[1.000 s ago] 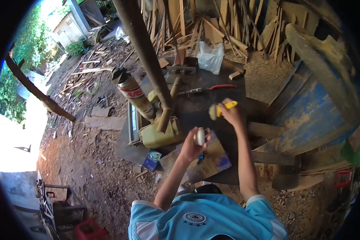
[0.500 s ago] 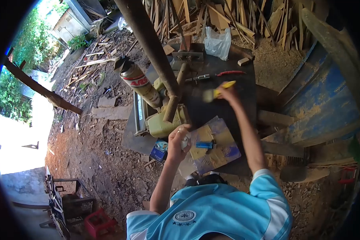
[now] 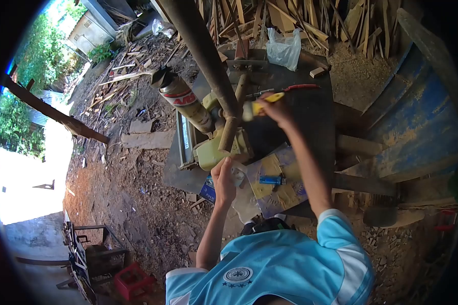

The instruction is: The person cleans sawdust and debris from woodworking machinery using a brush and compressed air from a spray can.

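My right hand (image 3: 276,111) is closed around the yellow handle of a paintbrush (image 3: 275,97). Its pale bristles point left over the dark tabletop (image 3: 313,119), close to a wooden stick fixed to a pole. Lower down, my left hand (image 3: 225,182) grips a small whitish, translucent item (image 3: 237,175), partly hidden by the fingers. That hand is just below a green machine housing (image 3: 211,153). Right of it, a blue lighter (image 3: 271,180) lies on a worn yellow and purple sheet (image 3: 290,195). A red, slender tool (image 3: 303,87) rests beyond the brush.
A spray can (image 3: 188,104) leans by the green machine, and the wooden pole (image 3: 201,51) slants overhead. A clear plastic bag (image 3: 284,50) and a wood block (image 3: 318,72) sit at the table's far side. Blue-painted boards (image 3: 417,117) stand to the right.
My right hand has swept the brush leftward across the tabletop, nearer the wooden stick. My left hand has shifted slightly left and down, still gripping the whitish item. The view has moved a little.
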Available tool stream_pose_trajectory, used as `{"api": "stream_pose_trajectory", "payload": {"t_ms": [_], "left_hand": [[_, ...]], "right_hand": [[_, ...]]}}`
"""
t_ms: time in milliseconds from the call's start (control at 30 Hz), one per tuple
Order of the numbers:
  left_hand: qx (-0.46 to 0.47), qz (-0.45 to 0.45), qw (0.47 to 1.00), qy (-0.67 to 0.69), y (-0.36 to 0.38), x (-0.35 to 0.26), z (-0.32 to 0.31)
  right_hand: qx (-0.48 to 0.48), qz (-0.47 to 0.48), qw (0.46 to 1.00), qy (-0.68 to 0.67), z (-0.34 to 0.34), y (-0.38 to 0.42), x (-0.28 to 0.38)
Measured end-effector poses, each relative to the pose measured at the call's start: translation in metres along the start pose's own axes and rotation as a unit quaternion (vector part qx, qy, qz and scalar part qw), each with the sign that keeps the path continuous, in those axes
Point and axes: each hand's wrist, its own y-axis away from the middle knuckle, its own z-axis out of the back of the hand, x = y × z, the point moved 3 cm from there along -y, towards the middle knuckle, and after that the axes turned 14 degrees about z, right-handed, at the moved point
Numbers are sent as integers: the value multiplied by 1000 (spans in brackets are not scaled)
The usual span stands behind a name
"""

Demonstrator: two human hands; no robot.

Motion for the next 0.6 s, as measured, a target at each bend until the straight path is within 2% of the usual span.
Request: {"api": "stream_pose_trajectory", "payload": {"t_ms": [33,100,167,200,233,300,333,400,500,533,567,600], "left_hand": [[-4,0,1000,4,1,-1,2],[-22,13,1000,9,8,-2,7],[-46,32,998,11,16,-2,14],[-40,41,998,-2,19,-1,20],[-8,45,999,-7,22,2,28],[-18,40,999,-20,29,0,30],[-9,48,999,-11,37,5,36],[9,57,998,4,48,15,53],[-3,74,997,-28,52,28,56],[11,109,993,-49,53,27,48],[40,83,989,-119,52,23,38],[70,55,978,-188,48,21,25]], "right_hand": [[-6,-35,999,-10,-28,-9,-25],[-53,136,980,132,-66,-6,-21],[-75,266,950,145,-73,-11,-76],[-65,87,992,65,-63,-4,-69],[-73,61,994,55,-53,-3,-65],[-81,7,996,30,-37,-2,-63],[-130,102,955,248,-21,-2,-65],[-173,158,853,465,10,10,-4],[-175,216,846,456,17,12,1],[-99,94,958,251,6,6,-9],[-19,-33,999,27,-20,-3,-17],[7,-105,993,-55,-45,-14,-45]]}}
